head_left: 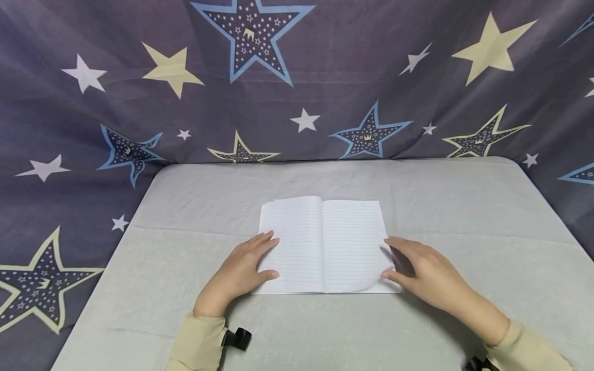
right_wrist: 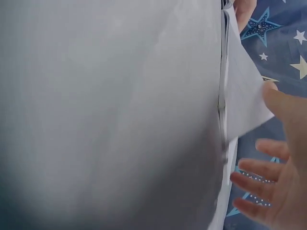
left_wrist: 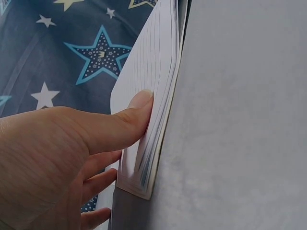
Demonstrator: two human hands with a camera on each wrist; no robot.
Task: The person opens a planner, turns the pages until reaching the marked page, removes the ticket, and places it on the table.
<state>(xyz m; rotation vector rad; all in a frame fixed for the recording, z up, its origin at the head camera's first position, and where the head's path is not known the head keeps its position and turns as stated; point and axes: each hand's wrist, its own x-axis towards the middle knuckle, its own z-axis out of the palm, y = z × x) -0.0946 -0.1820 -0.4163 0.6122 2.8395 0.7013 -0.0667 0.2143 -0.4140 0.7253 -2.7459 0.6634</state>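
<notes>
An open notebook [head_left: 352, 232] with ruled white pages lies on the grey-covered table. My left hand [head_left: 241, 268] rests on its left page, thumb and fingers spread near the outer edge. In the left wrist view the thumb [left_wrist: 136, 115] presses on the stacked pages. At the notebook's right edge is my right hand [head_left: 429, 270], thumb and index finger apart. The right page's lower corner curls up from the sheets below. In the right wrist view, the right thumb [right_wrist: 276, 98] touches this raised page [right_wrist: 244, 96], while the other fingers stand spread below it.
A light grey cloth covers the table [head_left: 325, 335]. Behind it and along both sides hangs a dark curtain [head_left: 348, 62] printed with stars. A black strap device [head_left: 237, 338] sits on the left wrist, over a beige sleeve [head_left: 197, 342].
</notes>
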